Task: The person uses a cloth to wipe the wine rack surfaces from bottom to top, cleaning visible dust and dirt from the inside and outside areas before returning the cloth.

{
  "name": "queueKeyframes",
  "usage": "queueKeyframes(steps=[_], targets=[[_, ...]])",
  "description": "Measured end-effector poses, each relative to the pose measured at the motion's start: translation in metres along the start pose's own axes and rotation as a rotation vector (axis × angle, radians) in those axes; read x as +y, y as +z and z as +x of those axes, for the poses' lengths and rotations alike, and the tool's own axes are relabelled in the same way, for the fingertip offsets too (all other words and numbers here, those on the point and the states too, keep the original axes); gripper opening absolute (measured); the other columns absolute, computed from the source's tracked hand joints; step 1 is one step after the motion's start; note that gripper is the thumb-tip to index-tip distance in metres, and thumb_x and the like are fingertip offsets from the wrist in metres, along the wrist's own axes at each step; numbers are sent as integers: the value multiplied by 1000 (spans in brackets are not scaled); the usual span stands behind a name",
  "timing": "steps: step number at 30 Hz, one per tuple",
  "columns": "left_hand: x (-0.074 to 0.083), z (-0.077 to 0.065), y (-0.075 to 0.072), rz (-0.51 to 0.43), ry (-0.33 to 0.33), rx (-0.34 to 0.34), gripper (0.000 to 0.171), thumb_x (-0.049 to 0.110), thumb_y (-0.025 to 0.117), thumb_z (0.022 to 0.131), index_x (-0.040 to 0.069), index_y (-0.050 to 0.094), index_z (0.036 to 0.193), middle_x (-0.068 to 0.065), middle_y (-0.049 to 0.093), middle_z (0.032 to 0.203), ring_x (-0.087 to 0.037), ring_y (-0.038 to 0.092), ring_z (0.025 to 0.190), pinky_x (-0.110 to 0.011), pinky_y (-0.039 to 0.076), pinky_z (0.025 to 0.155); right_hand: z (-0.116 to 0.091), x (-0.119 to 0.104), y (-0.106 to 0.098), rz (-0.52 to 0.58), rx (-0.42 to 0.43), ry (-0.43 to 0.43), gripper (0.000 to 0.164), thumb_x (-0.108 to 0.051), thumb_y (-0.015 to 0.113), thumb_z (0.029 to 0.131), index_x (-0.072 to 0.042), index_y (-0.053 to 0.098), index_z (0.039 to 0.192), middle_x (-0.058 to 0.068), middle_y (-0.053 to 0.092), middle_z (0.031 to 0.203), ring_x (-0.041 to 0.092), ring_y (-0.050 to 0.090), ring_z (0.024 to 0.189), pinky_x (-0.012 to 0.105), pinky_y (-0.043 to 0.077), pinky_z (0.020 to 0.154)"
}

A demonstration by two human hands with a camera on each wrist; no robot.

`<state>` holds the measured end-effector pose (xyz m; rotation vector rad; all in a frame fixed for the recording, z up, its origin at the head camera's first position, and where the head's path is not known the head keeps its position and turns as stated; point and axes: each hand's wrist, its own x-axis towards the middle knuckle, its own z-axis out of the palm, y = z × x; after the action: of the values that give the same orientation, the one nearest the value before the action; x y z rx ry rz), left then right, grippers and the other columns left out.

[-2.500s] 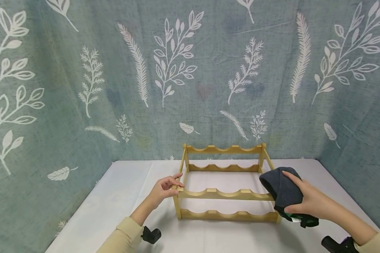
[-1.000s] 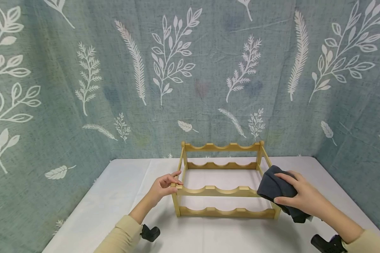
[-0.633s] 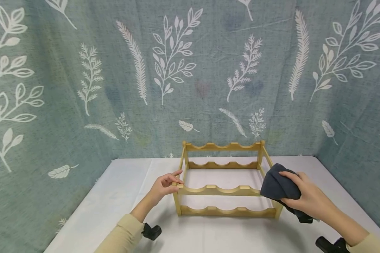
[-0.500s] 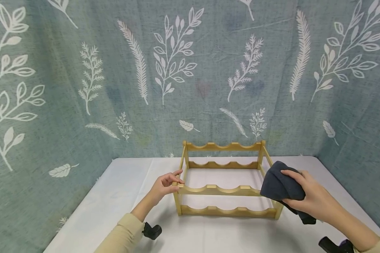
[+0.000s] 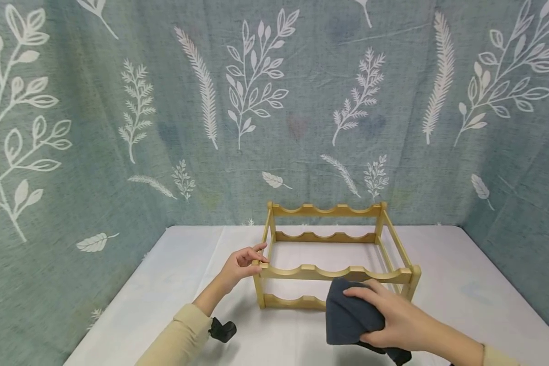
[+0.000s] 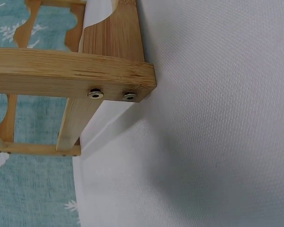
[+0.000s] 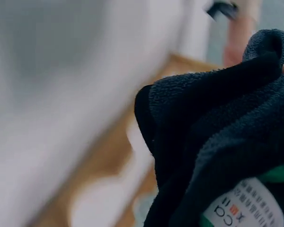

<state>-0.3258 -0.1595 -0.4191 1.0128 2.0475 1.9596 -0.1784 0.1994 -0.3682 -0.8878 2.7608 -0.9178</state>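
White table (image 5: 178, 274), rack (image 5: 307, 272), cloth (image 5: 347, 320) in right fingers (image 5: 365, 293)

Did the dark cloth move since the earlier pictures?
Yes. In the head view, the dark cloth has moved left and lower against the wooden rack: it covered the rack's top right front corner, which now shows.

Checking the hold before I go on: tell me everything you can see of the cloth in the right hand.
The dark blue-grey cloth is bunched in folds, gripped by the right hand. The right wrist view shows fuzzy, terry-like pile, black-looking areas, some green and a white printed label. In the head view it overlaps the front of the wooden bottle rack, hiding part of the lower front rail; whether they touch, I cannot tell.
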Motion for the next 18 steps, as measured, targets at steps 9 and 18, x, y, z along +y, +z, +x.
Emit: queueKeyframes(steps=[9,18], targets=[[-2,0,0,-20,5,-10,17,6,64,83,19,66,94,9,61,115,-10,31,133,-17,35,98,53,3,58,-122,-171,-53,66,-38,74,72,-41,42,130,-1,46,119,6,50,86,23,42,66],[-1,0,1,-17,25,-18,17,6,63,84,19,66,94,10,65,108,-14,31,134,-18,35,99,107,-11,95,-291,-195,-110,66,-34,76,72,-39,44,129,2,47,120,5,53,86,22,45,65]])
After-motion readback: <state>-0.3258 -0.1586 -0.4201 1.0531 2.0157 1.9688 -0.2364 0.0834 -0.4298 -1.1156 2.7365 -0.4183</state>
